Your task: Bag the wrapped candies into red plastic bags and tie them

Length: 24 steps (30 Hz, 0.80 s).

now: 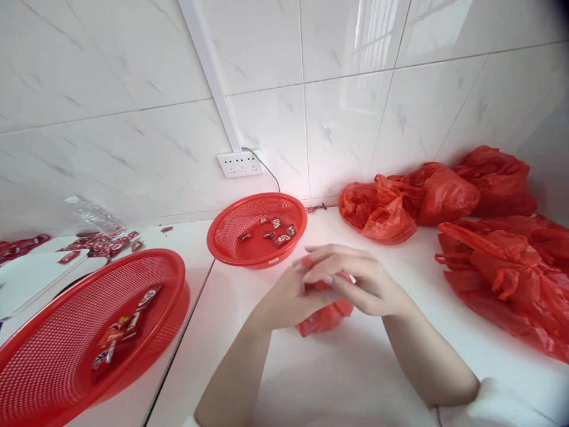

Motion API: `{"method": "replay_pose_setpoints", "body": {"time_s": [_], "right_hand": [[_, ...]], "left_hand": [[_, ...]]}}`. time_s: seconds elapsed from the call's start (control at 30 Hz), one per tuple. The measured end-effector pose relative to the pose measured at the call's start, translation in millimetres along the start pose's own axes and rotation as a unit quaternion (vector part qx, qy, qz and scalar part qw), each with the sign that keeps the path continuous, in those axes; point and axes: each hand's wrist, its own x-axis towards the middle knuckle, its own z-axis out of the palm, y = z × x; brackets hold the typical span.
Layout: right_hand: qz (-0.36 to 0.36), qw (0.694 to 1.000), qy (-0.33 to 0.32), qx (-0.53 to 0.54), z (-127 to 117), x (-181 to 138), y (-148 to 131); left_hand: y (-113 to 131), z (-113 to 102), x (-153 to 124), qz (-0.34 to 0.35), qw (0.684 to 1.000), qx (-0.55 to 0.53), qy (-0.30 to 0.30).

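Observation:
Both of my hands meet over a small red plastic bag [325,319] on the white table. My left hand [287,296] is closed around the gathered top of the bag. My right hand [358,277] reaches across from the other side, its fingers bent over the same gathered plastic and overlapping the left fingers. Between the hands a bit of red plastic shows; the fingertips partly cover each other. The lower part of the bag bulges out below the hands, and what is inside cannot be made out.
Just behind my hands stands a round red basket [213,246] holding several small wrapped packets. A larger red basket [173,267] is at left, near a clear plastic bottle [95,214] and scattered red packets [100,244]. Several filled red bags [448,193] line the wall; more red bags [511,267] lie at right.

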Motion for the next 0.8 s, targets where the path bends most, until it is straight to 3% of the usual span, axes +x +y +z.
{"method": "replay_pose_setpoints", "body": {"time_s": [0.07, 0.17, 0.37, 0.5, 0.6, 0.67, 0.73, 0.8], "right_hand": [[0.008, 1.000, 0.001, -0.011, 2.8, 1.1, 3.1], [0.078, 0.995, 0.059, -0.030, 0.0, 1.9, 10.8], [0.125, 0.990, 0.020, -0.067, -4.9, 2.4, 21.0], [0.132, 0.968, 0.124, -0.176, -8.7, 0.2, 29.7], [0.145, 0.938, 0.233, -0.210, -16.3, -3.1, 33.4], [0.147, 0.941, 0.255, -0.167, -21.5, -5.1, 29.9], [0.141, 0.972, 0.169, -0.084, -24.9, -6.2, 21.5], [0.129, 0.992, 0.001, -0.013, -25.7, -6.1, 10.9]], "left_hand": [[1.7, 4.9, 0.5, -0.015, 0.999, -0.027, 0.018], [0.0, 2.8, 1.6, -0.055, 0.989, -0.118, 0.073], [-3.8, -2.9, 3.3, -0.080, 0.973, -0.177, 0.127], [-5.5, -10.8, 5.4, -0.082, 0.963, -0.189, 0.176], [-10.9, -20.6, 8.2, -0.099, 0.954, -0.238, 0.151], [-15.8, -25.2, 10.7, -0.105, 0.944, -0.280, 0.141], [-20.2, -27.4, 13.2, -0.100, 0.934, -0.311, 0.143], [-22.2, -28.1, 13.9, -0.088, 0.934, -0.315, 0.145]]}}
